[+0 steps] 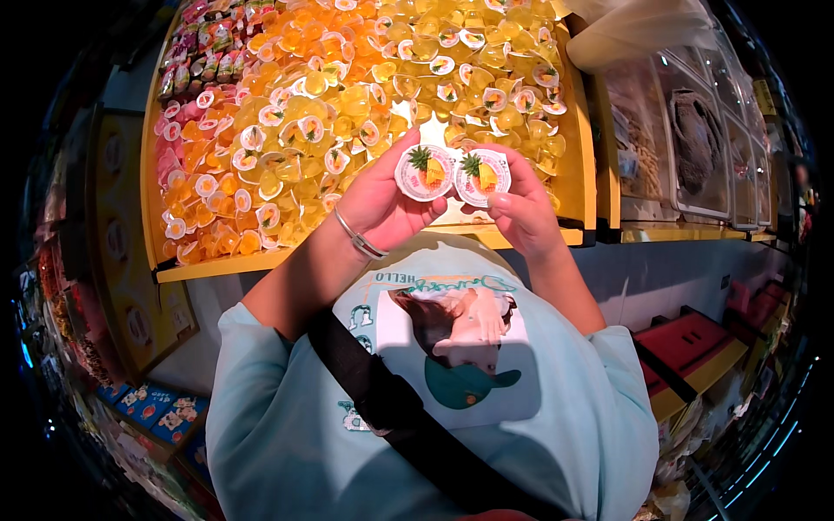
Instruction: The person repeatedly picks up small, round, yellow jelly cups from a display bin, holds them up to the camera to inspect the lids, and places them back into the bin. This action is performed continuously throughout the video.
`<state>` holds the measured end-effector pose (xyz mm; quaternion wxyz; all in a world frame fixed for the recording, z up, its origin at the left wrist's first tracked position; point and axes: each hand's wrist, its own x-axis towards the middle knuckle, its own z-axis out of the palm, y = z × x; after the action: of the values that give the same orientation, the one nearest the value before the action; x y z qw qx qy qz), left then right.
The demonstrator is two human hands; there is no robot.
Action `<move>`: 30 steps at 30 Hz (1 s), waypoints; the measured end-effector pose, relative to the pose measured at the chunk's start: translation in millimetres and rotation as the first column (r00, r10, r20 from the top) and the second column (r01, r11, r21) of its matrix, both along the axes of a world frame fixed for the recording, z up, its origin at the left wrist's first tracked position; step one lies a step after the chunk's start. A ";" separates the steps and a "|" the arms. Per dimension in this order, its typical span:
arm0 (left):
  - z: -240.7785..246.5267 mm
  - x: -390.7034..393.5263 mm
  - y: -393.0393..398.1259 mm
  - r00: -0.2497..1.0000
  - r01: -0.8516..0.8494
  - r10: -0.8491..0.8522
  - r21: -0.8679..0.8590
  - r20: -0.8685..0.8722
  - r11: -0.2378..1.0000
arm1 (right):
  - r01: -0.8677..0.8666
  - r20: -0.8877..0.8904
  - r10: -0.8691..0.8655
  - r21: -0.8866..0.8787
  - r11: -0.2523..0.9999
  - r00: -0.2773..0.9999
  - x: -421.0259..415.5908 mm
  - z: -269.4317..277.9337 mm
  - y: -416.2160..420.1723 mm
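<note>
My left hand [391,202] holds a jelly cup [424,173] with its round lid turned up towards me. A pineapple is printed on that lid. Beside it, a second jelly cup [483,178] with the same pineapple lid is held in my right hand [531,211], the thumb on the lid's lower edge. The two lids are nearly side by side; whether they touch I cannot tell. Both cup bodies are hidden under the lids. Beyond my hands spreads a heap of yellow jelly cups [313,159], many with pineapple lids.
A yellow-edged display bin [215,268] holds the cups. Orange jelly cups [225,225] lie at the left, small wrapped packs [212,65] at the far left. Clear-lidded bins [700,143] stand to the right, below a pale plastic bag [642,39]. A red-topped stool [684,342] is lower right.
</note>
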<state>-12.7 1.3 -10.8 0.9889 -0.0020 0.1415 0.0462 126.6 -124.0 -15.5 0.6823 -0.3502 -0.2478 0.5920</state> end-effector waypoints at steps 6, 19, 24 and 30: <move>6.2 2.5 -2.5 0.992 -0.012 0.018 0.048 -0.123 0.999 | -0.005 0.000 0.005 0.005 1.000 1.000 -0.9 -1.4 -0.5; 7.7 5.2 -3.4 0.978 0.001 0.005 0.029 -0.209 1.000 | -0.007 0.016 0.007 -0.003 1.000 1.000 -1.6 -0.1 -1.1; 3.0 4.8 -3.6 0.981 -0.004 0.005 0.007 -0.195 1.000 | -0.003 0.007 0.003 0.001 1.000 1.000 -1.7 -2.7 -0.8; 1.3 6.5 -4.6 0.973 -0.017 0.016 -0.003 -0.232 1.000 | -0.018 -0.035 0.017 -0.049 0.999 0.999 -1.8 -3.5 -1.3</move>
<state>-6.2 -3.3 -9.5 0.9651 -0.0001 0.2561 0.0542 124.8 -125.3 -19.0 0.6724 -0.3544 -0.2241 0.6100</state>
